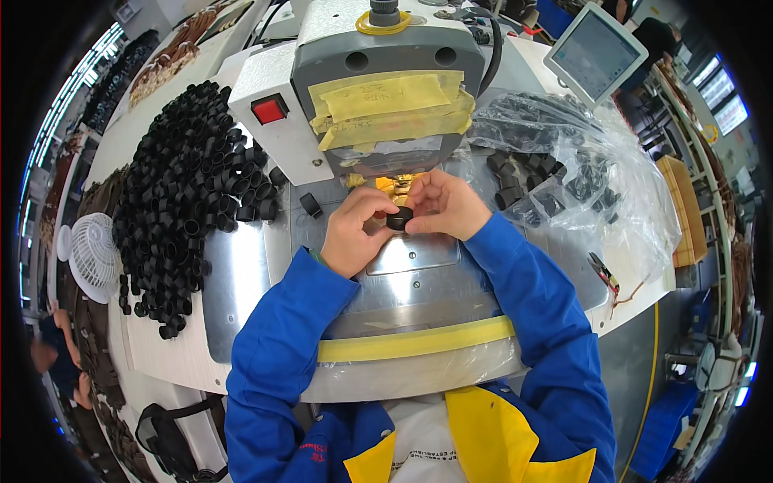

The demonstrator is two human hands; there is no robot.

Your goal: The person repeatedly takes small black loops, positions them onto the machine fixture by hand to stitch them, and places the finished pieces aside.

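Between the fingertips of both hands is a short black ring (399, 218), held just in front of the lit brass-coloured working point (394, 187) of a grey bench machine (386, 60). My left hand (352, 231) pinches the ring from the left, thumb and forefinger closed on it. From the right, my right hand (452, 208) grips its other side, with the other fingers curled up near the brass part. Under the ring lies a shiny metal plate (412, 254) with screws. Whether the ring touches the brass part, I cannot tell.
A large heap of black rings (173, 201) covers the left of the table, with one loose ring (310, 204) beside the machine. To the right lie a clear plastic bag (564, 165) of black rings and red-handled cutters (604, 274). Behind stand a tilted screen (596, 53) and a red switch (269, 109).
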